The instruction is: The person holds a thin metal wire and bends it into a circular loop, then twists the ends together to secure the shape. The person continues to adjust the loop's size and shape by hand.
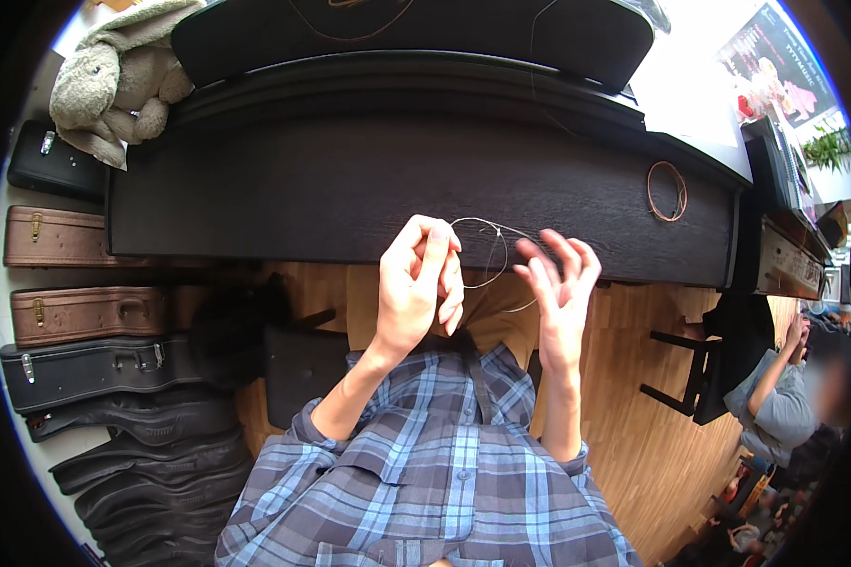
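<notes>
Above a dark wooden tabletop [350, 189] and plank floor [652, 444], the left hand [416, 283] pinches a thin looped wire [490, 248] while the right hand [560, 283] spreads open, empty.

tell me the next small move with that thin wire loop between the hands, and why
Probably close the right hand on the loose side of the thin wire loop. The left hand pinches one end at its fingertips, while the right hand's fingers are spread open beside the loop, not gripping it, so the loop hangs free above the lap in front of the closed dark piano.
</notes>
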A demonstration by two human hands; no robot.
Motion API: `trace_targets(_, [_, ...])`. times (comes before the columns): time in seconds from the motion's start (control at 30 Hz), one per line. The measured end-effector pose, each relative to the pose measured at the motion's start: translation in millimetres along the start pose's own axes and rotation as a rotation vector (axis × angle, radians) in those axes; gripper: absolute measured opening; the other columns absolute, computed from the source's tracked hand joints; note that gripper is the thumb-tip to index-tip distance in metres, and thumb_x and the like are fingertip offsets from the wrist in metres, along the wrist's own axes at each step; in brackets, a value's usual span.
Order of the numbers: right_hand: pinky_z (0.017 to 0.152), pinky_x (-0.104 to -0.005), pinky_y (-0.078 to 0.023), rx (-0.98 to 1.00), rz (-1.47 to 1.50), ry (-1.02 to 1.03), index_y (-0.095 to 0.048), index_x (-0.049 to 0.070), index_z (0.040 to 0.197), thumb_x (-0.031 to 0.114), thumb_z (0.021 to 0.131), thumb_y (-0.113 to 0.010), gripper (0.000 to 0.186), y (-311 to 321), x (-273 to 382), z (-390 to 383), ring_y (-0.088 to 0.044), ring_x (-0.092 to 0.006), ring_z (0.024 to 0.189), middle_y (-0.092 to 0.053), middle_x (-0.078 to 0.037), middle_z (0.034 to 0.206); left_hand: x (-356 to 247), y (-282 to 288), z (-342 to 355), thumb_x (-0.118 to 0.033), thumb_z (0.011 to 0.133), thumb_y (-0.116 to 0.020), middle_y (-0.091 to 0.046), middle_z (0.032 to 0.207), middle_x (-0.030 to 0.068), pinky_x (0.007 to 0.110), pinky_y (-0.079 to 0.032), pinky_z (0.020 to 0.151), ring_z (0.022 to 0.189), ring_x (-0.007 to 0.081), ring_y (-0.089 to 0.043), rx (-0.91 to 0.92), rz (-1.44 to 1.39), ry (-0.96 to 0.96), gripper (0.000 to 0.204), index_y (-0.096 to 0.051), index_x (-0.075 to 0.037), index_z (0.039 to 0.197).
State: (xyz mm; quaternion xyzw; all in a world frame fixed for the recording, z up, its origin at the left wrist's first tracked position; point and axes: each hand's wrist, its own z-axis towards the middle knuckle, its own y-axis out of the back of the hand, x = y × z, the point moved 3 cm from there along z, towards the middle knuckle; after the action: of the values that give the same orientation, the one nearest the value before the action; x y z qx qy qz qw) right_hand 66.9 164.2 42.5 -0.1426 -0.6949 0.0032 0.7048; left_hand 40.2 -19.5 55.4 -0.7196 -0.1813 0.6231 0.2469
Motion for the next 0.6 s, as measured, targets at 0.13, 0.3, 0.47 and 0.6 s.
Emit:
trace_targets(0.13, [0.098,-0.0390,-0.042,-0.215,-0.367,0.530,-0.033,0.010,0.137,-0.003,0.075,-0.084,0.082,-6.3,17.3,-9.4,-0.051,-0.0256,0.122,-0.043,-0.012,0.131,2.9,-5.8,-4.7,-0.020,0.111,-0.045,-0.047,0.062,0.0013,0.024,-0.043,0.032,0.039,0.0069,-0.046,-0.013,0.048,-0.027,0.024,-0.050,-0.001,0.097])
trace_targets(0.3, [0.085,-0.0346,-0.043,-0.093,-0.709,0.747,-0.067,0.008,0.101,0.019,0.082,-0.082,0.028,-16.5,43.6,-24.2,-0.051,-0.0193,0.097,-0.052,-0.008,0.105,4.0,-7.4,-6.3,-0.017,0.110,-0.045,-0.050,0.060,0.0017,0.024,-0.043,0.034,0.040,0.0065,-0.049,-0.026,0.087,-0.064,0.022,-0.051,-0.001,0.097])
trace_targets(0.47, [0.075,-0.0316,-0.045,0.085,-0.889,0.583,-0.075,0.011,0.102,0.024,0.079,-0.085,0.028,-39.1,44.7,-18.4,-0.058,-0.0194,0.089,-0.066,-0.003,0.095,3.7,-9.7,-9.1,-0.014,0.109,-0.048,-0.054,0.062,0.0018,0.023,-0.040,0.037,0.042,0.0057,-0.049,-0.016,0.294,-0.199,0.019,-0.054,0.000,0.098])
trace_targets(0.6, [0.068,-0.0306,-0.046,0.037,-0.771,0.416,-0.075,0.011,0.098,0.016,0.082,-0.084,0.020,-50.4,39.1,-13.5,-0.056,-0.0150,0.079,-0.066,-0.003,0.096,3.2,-12.8,-12.6,-0.010,0.107,-0.052,-0.059,0.064,0.0029,0.022,-0.040,0.040,0.045,0.0057,-0.053,-0.011,0.483,-0.289,0.014,-0.057,0.001,0.100])
